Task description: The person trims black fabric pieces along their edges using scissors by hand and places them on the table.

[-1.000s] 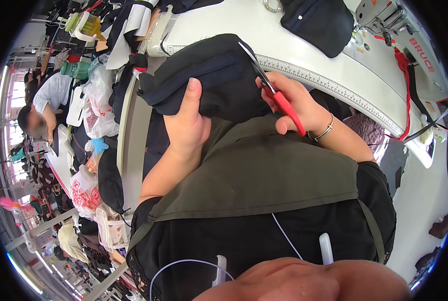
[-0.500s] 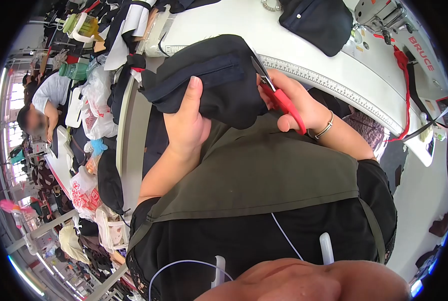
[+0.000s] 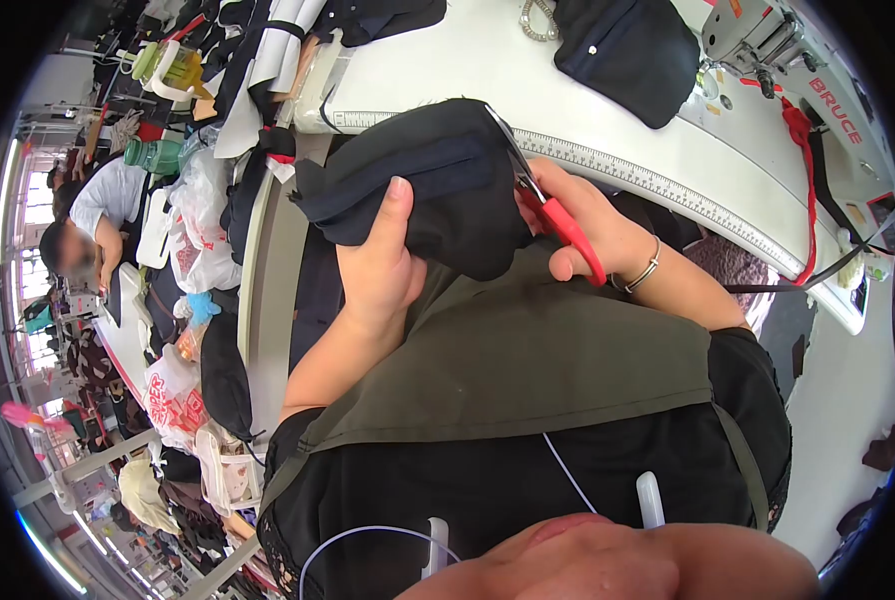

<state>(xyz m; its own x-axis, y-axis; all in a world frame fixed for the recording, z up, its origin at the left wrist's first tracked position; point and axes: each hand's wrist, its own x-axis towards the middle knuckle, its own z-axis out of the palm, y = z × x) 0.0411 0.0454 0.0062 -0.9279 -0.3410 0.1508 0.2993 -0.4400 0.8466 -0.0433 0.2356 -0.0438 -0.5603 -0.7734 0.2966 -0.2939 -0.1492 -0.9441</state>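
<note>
My left hand [image 3: 382, 255] grips a dark cloth piece [image 3: 447, 190] from below, its thumb lying on top across a navy strip. Around the red handles of a pair of scissors [image 3: 565, 228] my right hand [image 3: 602, 225] is closed. The scissor blades point up and to the left, along the right edge of the cloth. Fingers of both hands are partly hidden behind the cloth and the handles. A bracelet is on the right wrist.
A white table [image 3: 437, 62] with a measuring tape [image 3: 647, 175] along its edge lies ahead. On it are another dark cloth piece [image 3: 627, 55] and a sewing machine [image 3: 817, 80]. Plastic bags [image 3: 202, 225] and a seated person [image 3: 102, 220] are at the left.
The cloth, both hands and the scissors appear slightly lower in view, as does the table. The scissor blades have shifted a little against the cloth's edge.
</note>
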